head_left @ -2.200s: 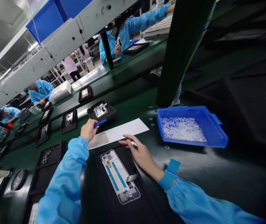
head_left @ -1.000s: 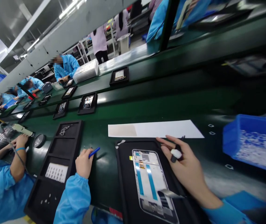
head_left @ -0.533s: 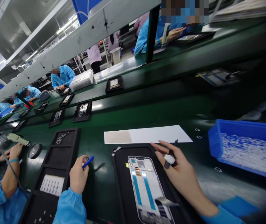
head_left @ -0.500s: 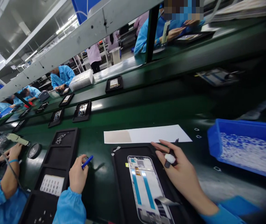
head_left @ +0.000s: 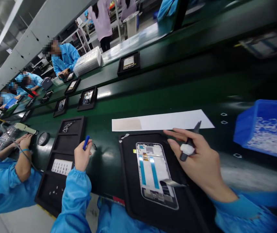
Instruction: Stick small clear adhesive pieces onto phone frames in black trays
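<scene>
right hand (head_left: 201,161): lower right of centre, fingers curled round a dark stylus (head_left: 190,141), forefinger stretched out.
dark stylus: long axis slants, tip toward the upper right, at the near edge of the white paper strip (head_left: 172,119).
left hand (head_left: 81,158): lower left, clamped on a blue pen (head_left: 86,142), nearly upright in frame.
phone frame (head_left: 153,171): between the hands, in a black tray (head_left: 128,187), long axis running top to bottom.
blue bin (head_left: 240,129): right edge.
</scene>
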Available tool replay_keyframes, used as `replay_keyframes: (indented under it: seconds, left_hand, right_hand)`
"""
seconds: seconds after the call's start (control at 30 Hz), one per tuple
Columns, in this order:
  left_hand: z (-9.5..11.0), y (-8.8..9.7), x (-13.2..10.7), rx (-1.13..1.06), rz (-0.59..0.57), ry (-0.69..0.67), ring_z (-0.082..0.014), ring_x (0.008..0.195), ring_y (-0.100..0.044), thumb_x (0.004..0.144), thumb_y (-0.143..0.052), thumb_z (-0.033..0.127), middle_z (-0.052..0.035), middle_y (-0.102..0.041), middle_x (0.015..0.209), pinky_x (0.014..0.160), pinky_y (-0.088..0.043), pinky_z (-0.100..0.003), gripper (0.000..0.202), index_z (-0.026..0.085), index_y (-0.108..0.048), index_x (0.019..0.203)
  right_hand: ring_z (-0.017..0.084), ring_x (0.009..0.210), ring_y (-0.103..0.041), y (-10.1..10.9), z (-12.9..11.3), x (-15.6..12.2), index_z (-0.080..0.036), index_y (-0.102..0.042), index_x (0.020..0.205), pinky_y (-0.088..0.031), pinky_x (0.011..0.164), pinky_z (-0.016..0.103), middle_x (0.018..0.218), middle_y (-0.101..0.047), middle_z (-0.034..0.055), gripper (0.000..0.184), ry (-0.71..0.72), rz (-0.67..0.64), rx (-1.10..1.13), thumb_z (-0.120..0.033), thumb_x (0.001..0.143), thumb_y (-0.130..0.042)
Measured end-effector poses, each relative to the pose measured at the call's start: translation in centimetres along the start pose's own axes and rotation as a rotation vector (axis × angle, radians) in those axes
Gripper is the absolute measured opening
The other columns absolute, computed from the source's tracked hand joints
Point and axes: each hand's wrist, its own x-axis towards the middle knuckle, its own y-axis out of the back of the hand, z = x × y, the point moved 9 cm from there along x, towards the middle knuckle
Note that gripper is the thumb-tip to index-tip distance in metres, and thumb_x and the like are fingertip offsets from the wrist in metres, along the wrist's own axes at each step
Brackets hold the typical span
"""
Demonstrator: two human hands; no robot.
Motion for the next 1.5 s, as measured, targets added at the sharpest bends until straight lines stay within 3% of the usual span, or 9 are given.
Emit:
replay_keyframes:
  seconds: [0.23, 0.4, 0.63, 0.77, 1.07, 1.2, 1.3, 1.43, 1.5]
  left_hand:
    - [-1.4, -2.2, -2.0, 0.451, -0.106, -0.104, -0.0166, 0.095, -0.067, 0.089, -0.061, 0.027, -0.0025, -0.07, 0.105, 0.077, -0.048, -0.022, 0.02, 0.027, -0.071, 0.106]
    - [-1.5, -3.0, -1.8, 0.489, -0.119, -0.102, -0.0157, 0.094, -0.067, 0.091, -0.059, 0.026, -0.0017, -0.07, 0.107, 0.078, -0.049, -0.022, 0.02, 0.028, -0.071, 0.106]
    - [-3.1, 1.1, -0.8, 0.545, 0.019, 0.002, -0.0197, 0.096, -0.068, 0.094, -0.053, 0.024, -0.0062, -0.071, 0.107, 0.082, -0.048, -0.027, 0.026, 0.021, -0.067, 0.115]
    - [-4.2, 0.4, -0.4, 0.661, -0.08, 0.104, -0.0209, 0.09, -0.069, 0.092, -0.056, 0.025, -0.0054, -0.068, 0.116, 0.075, -0.048, -0.029, 0.028, 0.024, -0.065, 0.119]
    - [-3.9, -0.3, 0.4, 0.704, -0.123, 0.112, -0.0224, 0.088, -0.067, 0.091, -0.055, 0.025, -0.0075, -0.067, 0.11, 0.073, -0.046, -0.03, 0.018, 0.023, -0.069, 0.103]
    - [-3.5, 0.2, 1.2, 0.662, -0.188, 0.085, -0.0199, 0.082, -0.067, 0.087, -0.061, 0.023, -0.0044, -0.07, 0.095, 0.072, -0.047, -0.027, 0.011, 0.022, -0.069, 0.094]
    - [-2.2, 2.1, 1.4, 0.564, -0.157, 0.072, -0.0134, 0.065, -0.065, 0.088, -0.06, 0.025, -0.0009, -0.071, 0.085, 0.069, -0.048, -0.024, 0.011, 0.021, -0.068, 0.094]
    - [1.1, 4.9, -0.1, 0.047, 0.045, 0.037, -0.0094, 0.051, -0.06, 0.082, -0.063, 0.029, 0.0013, -0.069, 0.07, 0.059, -0.048, -0.021, 0.016, 0.017, -0.069, 0.091]
    - [2.3, 3.6, -1.5, -0.186, -0.012, 0.059, -0.0094, 0.046, -0.058, 0.076, -0.068, 0.031, 0.0028, -0.064, 0.058, 0.054, -0.046, -0.021, 0.018, 0.016, -0.069, 0.085]
  right_hand:
    - [0.024, 0.095, -0.071, -0.9, 0.5, -0.4, -0.022, -0.059, 0.114, -0.056, 0.083, 0.035, 0.1, -0.075, 0.0068, 0.03, -0.023, -0.062, 0.001, -0.037, 0.087, -0.058]
    - [0.024, 0.096, -0.071, -1.0, 0.9, -0.7, -0.022, -0.059, 0.115, -0.056, 0.082, 0.035, 0.101, -0.075, 0.0072, 0.032, -0.058, -0.079, 0.005, -0.038, 0.087, -0.058]
    - [0.024, 0.09, -0.072, -0.9, 0.9, -0.3, -0.022, -0.062, 0.11, -0.056, 0.076, 0.034, 0.096, -0.076, 0.0077, 0.033, -0.084, -0.053, -0.046, -0.042, 0.084, -0.057]
    - [0.025, 0.09, -0.072, -1.1, 1.1, -0.4, -0.023, -0.062, 0.109, -0.056, 0.074, 0.035, 0.095, -0.076, 0.0068, 0.034, -0.107, -0.066, -0.048, -0.044, 0.082, -0.057]
    - [0.025, 0.095, -0.071, -1.1, 1.7, -0.8, -0.022, -0.061, 0.113, -0.054, 0.079, 0.037, 0.099, -0.075, 0.0084, 0.036, -0.1, -0.069, -0.042, -0.044, 0.084, -0.058]
    - [0.026, 0.094, -0.071, -0.6, 1.3, -0.7, -0.021, -0.061, 0.112, -0.054, 0.077, 0.037, 0.097, -0.076, 0.0097, 0.036, -0.084, -0.042, -0.063, -0.044, 0.084, -0.058]
    - [0.025, 0.092, -0.071, -0.2, 0.5, -0.5, -0.021, -0.061, 0.111, -0.055, 0.077, 0.035, 0.095, -0.076, 0.0096, 0.033, -0.047, -0.031, -0.09, -0.043, 0.087, -0.056]
    - [0.023, 0.092, -0.071, 0.1, -1.0, -0.4, -0.022, -0.061, 0.112, -0.055, 0.079, 0.034, 0.094, -0.076, 0.0081, 0.035, -0.031, -0.029, -0.121, -0.048, 0.088, -0.056]
    - [0.024, 0.093, -0.071, -0.3, -1.8, -0.5, -0.024, -0.06, 0.111, -0.056, 0.079, 0.034, 0.093, -0.076, 0.0064, 0.037, -0.046, -0.08, -0.078, -0.052, 0.087, -0.057]
